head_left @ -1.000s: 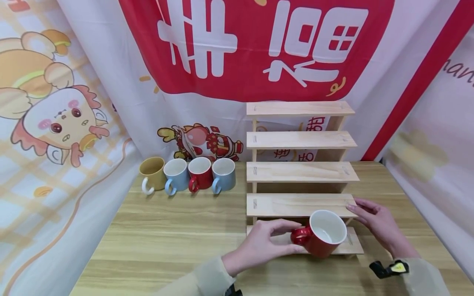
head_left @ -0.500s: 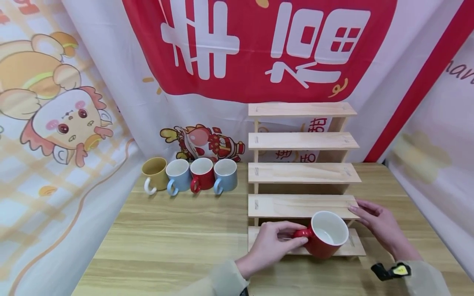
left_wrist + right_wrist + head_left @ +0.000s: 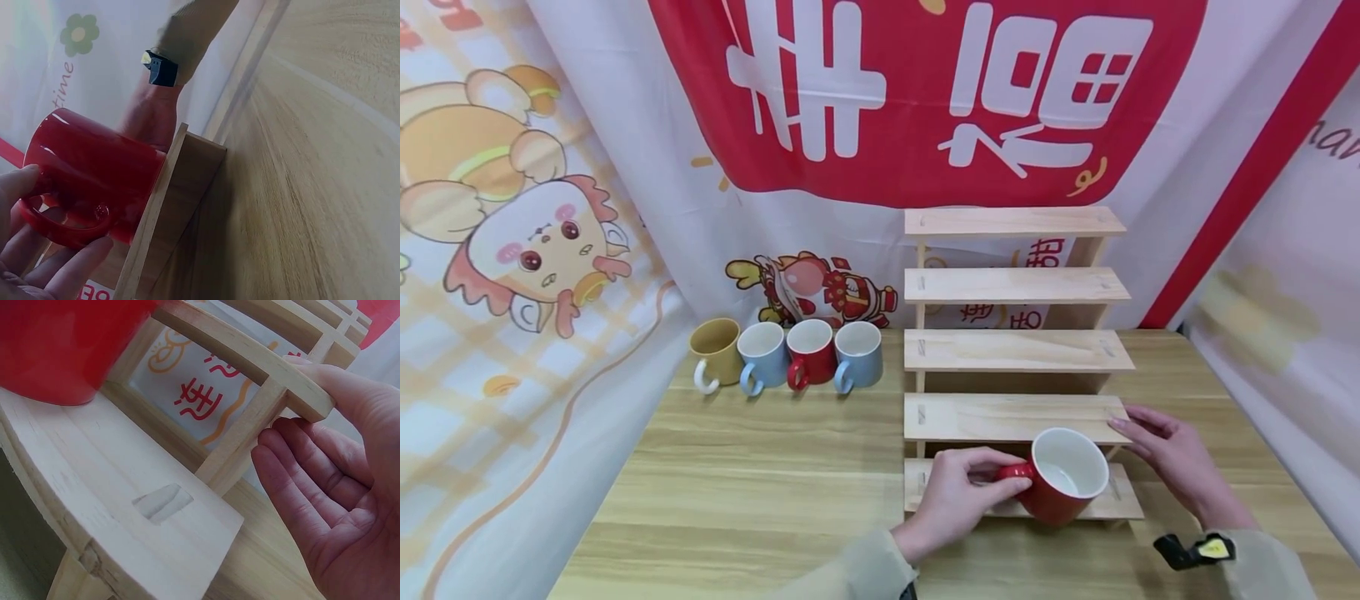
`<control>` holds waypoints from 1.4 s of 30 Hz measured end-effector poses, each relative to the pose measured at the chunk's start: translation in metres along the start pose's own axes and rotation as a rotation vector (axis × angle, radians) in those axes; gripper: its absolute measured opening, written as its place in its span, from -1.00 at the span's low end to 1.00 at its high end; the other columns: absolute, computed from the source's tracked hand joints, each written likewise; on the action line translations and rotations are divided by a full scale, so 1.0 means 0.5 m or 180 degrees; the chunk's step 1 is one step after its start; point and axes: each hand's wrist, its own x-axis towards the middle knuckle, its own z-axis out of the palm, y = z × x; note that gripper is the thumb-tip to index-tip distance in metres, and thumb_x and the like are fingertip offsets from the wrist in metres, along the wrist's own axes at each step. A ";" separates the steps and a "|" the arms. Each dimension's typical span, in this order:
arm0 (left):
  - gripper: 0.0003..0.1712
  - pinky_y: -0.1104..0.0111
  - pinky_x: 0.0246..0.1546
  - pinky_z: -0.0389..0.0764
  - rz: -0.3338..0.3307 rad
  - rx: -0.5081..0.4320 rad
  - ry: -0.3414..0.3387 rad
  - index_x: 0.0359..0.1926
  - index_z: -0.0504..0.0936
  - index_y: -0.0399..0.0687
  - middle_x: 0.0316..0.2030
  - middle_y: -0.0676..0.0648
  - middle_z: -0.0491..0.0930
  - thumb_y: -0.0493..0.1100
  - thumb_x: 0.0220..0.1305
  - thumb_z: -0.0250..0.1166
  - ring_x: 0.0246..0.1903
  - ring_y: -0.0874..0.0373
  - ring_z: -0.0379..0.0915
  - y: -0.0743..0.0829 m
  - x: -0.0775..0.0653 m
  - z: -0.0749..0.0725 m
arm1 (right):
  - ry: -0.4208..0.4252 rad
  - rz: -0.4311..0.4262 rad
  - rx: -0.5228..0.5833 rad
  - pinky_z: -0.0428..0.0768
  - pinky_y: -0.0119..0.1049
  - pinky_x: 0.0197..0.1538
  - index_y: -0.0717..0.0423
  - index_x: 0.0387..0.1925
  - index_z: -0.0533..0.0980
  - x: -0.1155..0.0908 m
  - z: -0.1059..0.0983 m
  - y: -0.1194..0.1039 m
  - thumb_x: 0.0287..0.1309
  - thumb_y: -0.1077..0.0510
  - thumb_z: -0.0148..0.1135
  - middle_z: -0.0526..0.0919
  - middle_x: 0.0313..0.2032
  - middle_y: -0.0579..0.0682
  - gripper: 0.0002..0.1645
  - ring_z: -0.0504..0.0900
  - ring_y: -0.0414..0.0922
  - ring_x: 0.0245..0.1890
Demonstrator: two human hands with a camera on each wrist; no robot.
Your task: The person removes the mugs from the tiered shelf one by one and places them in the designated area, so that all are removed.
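Note:
A red mug (image 3: 1051, 500) with a white inside stands upright on the lowest step of a stepped wooden shelf (image 3: 1000, 417), near its right end. My left hand (image 3: 953, 493) pinches the mug's handle between thumb and fingers, from the left side. In the left wrist view the handle (image 3: 75, 232) faces my fingers, and the mug's base meets the board. My right hand (image 3: 1176, 458) grips the right end of the second board up. In the right wrist view its thumb lies over that board end (image 3: 306, 394) and the other fingers are below.
At the back left, several mugs stand in a row on the wooden table (image 3: 737, 475): a tan mug (image 3: 718, 354) with a white handle, a blue mug (image 3: 765, 358), another red mug (image 3: 812, 357) and another blue mug (image 3: 860, 358). Printed cloth (image 3: 790, 217) hangs behind and at both sides.
My left hand has moved slightly right, and its thumb and fingers have closed on the mug's handle. The mug stays on the lowest step. My right hand keeps its hold on the board end.

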 end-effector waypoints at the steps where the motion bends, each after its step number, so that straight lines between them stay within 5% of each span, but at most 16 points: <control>1: -0.79 0.40 -0.22 0.72 0.0002 -0.0009 0.0013 -0.14 0.80 -0.02 -0.24 0.17 0.76 -0.14 0.19 0.54 -0.28 0.31 0.70 0.000 0.000 0.001 | -0.0001 0.0019 -0.0017 0.67 -0.47 -0.09 -0.24 -0.12 0.65 0.000 0.000 0.000 0.39 0.28 0.28 0.70 -0.14 -0.29 -0.71 0.68 -0.36 -0.14; 13: -0.86 0.39 -0.25 0.73 0.0033 -0.0028 0.0036 -0.20 0.77 -0.10 -0.25 -0.02 0.78 -0.22 0.22 0.51 -0.31 0.33 0.70 0.008 -0.002 0.005 | 0.0049 0.0079 -0.0165 0.67 -0.48 -0.10 -0.30 -0.12 0.64 0.001 0.001 0.002 0.37 0.20 0.32 0.68 -0.13 -0.35 -0.75 0.67 -0.38 -0.14; 21: -0.84 0.36 -0.24 0.74 0.0005 -0.0105 0.0121 -0.20 0.78 -0.08 -0.26 0.02 0.78 -0.17 0.21 0.53 -0.29 0.28 0.71 0.045 -0.006 -0.013 | 0.0047 0.0085 -0.0212 0.68 -0.47 -0.10 -0.25 -0.09 0.62 0.004 -0.002 0.004 0.37 0.20 0.32 0.68 -0.13 -0.35 -0.77 0.68 -0.36 -0.15; 31: -0.80 0.27 -0.14 0.74 0.0080 -0.0266 0.0321 -0.12 0.77 -0.12 -0.19 0.01 0.77 -0.19 0.24 0.50 -0.20 0.08 0.74 0.099 -0.020 -0.090 | 0.0029 0.0021 -0.0193 0.67 -0.47 -0.09 -0.25 -0.09 0.64 0.002 -0.001 0.004 0.36 0.22 0.33 0.68 -0.12 -0.31 -0.75 0.68 -0.33 -0.14; 42: -0.77 0.21 -0.13 0.74 0.0026 -0.0072 0.0900 -0.10 0.75 -0.14 -0.16 -0.08 0.77 -0.21 0.22 0.51 -0.15 -0.01 0.72 0.143 -0.046 -0.201 | 0.0013 -0.0015 -0.0181 0.67 -0.47 -0.09 -0.21 -0.07 0.65 0.001 0.001 -0.001 0.38 0.23 0.31 0.69 -0.12 -0.29 -0.76 0.67 -0.34 -0.13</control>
